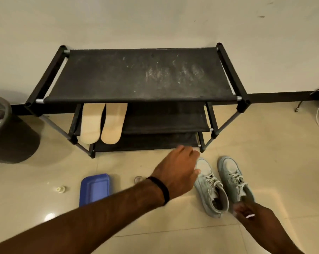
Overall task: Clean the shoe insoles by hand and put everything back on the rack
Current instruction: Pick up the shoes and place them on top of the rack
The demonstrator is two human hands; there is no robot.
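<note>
Insoles point(102, 123), two flat tan foam-like soles, lean side by side at the left end of the rack's middle shelf, heels jutting over its front edge. Your rack point(140, 76) is black fabric on tube framing, its dusty top shelf bare; the shelves right of the insoles lie open. On the glossy tiled floor point(264, 143) stand two pale green lace-up shoes point(222, 184), toes toward the rack. Left of them lies a blue rectangular plastic tray point(95, 188). Your left hand point(180, 171) hovers loosely spread over the left shoe's toe, gripping nothing; your right hand point(250, 215) is blurred at the right shoe's heel, grip unclear.
</note>
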